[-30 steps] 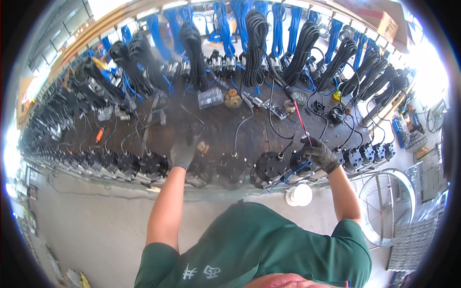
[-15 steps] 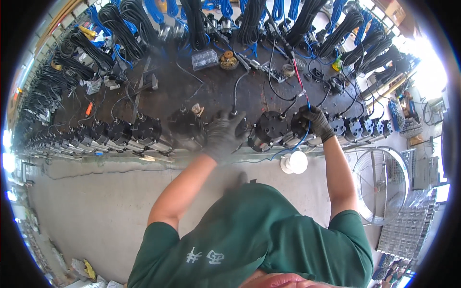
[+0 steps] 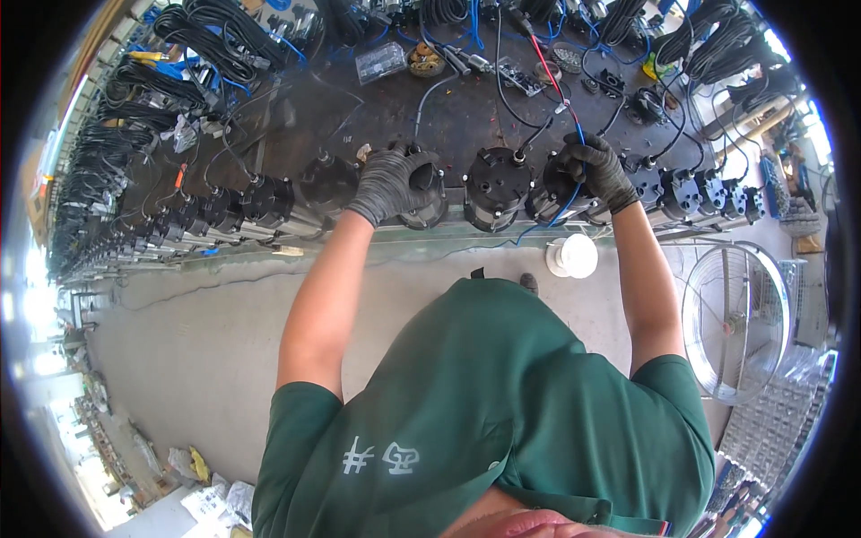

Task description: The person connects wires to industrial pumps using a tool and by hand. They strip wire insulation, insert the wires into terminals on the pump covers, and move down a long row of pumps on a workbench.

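Note:
My left hand (image 3: pixel 390 186), in a dark grey glove, curls its fingers around the black cap of a cylindrical motor (image 3: pixel 426 208) on the near edge of the bench. A grey cable (image 3: pixel 423 108) rises from behind that cap. My right hand (image 3: pixel 603 172), gloved too, has its fingers closed around a thin blue wire (image 3: pixel 569 204) above another black-capped motor (image 3: pixel 546 199). Toward the far side the wire joins a red length (image 3: pixel 550 76). Between my hands stands a further motor (image 3: pixel 495 184). My fingers partly hide both caps.
The dark bench (image 3: pixel 309 103) carries a long row of motors (image 3: pixel 220 211) along its near edge. Coiled black cables (image 3: pixel 211 40) line the back. A clear plastic box (image 3: pixel 381 63) and a bowl of small parts (image 3: pixel 426 60) lie beyond. A white spool (image 3: pixel 577 256) and large fan (image 3: pixel 735 323) stand below.
The view has shifted, so the bench sits higher in the picture. My left hand, blurred and spread before, now is closed around the motor cap. My right hand keeps its place by the wire.

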A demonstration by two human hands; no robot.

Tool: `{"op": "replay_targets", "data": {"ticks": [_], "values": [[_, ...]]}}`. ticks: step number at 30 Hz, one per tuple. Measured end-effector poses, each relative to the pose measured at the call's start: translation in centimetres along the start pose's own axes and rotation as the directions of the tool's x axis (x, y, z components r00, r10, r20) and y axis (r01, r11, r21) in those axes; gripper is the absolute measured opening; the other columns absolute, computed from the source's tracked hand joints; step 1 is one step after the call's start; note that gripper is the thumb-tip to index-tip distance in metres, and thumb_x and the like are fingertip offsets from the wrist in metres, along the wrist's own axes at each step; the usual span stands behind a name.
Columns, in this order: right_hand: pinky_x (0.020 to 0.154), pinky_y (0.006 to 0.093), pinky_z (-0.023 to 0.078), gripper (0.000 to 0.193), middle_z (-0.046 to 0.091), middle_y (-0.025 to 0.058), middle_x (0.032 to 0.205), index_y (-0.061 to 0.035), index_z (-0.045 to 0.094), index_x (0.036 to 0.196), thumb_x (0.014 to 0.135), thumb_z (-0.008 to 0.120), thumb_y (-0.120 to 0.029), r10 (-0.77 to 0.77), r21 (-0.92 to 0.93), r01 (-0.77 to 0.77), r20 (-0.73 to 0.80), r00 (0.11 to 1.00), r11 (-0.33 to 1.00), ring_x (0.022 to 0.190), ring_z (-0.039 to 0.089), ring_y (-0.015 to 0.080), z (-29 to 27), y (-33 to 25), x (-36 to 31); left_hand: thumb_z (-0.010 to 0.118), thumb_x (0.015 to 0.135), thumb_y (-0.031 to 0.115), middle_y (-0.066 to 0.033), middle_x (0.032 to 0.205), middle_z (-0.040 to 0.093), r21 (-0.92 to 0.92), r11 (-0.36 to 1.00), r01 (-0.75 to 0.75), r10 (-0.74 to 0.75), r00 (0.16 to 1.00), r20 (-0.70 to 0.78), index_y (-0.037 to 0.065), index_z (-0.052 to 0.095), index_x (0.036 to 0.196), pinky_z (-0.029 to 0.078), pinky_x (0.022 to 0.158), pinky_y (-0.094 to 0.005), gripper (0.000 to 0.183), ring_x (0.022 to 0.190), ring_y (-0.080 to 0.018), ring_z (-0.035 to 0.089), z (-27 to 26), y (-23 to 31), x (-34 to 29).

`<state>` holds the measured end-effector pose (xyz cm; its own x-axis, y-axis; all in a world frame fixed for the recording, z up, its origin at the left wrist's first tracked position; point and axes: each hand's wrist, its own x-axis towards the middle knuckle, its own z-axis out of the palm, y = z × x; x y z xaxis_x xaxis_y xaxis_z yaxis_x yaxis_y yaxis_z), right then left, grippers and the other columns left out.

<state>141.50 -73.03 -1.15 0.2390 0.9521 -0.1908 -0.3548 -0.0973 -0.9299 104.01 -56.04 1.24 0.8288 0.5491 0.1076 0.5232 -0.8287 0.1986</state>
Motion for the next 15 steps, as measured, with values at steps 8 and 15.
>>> {"op": "replay_targets", "data": {"ticks": [8, 15], "values": [[0.049, 0.0224, 0.042, 0.025, 0.068, 0.0072, 0.079, 0.0018, 0.064, 0.107, 0.087, 0.068, -0.013, 0.017, 0.151, -0.059, 0.263, 0.965, 0.987, 0.055, 0.056, 0.0104, -1.1, 0.2, 0.5, 0.073, 0.077, 0.053, -0.0208, 0.129, 0.058, 0.189, 0.858, 0.478, -0.494, 0.869, 0.042, 0.019, 0.06, 0.131, 0.044, 0.1, -0.0533, 0.065, 0.115, -0.0395, 0.059, 0.7, 4.3, 1.8], [0.05, 0.0209, 0.04, 0.02, 0.065, 0.0036, 0.079, -0.0009, 0.066, 0.1, 0.089, 0.066, -0.018, 0.057, 0.224, -0.174, 0.449, 0.892, 0.959, 0.055, 0.054, 0.0081, -1.2, 0.2, 1.4, 0.067, 0.086, 0.041, -0.0124, 0.105, 0.069, 0.299, 0.705, 0.643, -0.603, 0.766, -0.224, 0.015, 0.069, 0.113, 0.046, 0.09, -0.048, 0.037, 0.107, -0.0335, 0.061, 3.1, 4.8, 2.7]]}}
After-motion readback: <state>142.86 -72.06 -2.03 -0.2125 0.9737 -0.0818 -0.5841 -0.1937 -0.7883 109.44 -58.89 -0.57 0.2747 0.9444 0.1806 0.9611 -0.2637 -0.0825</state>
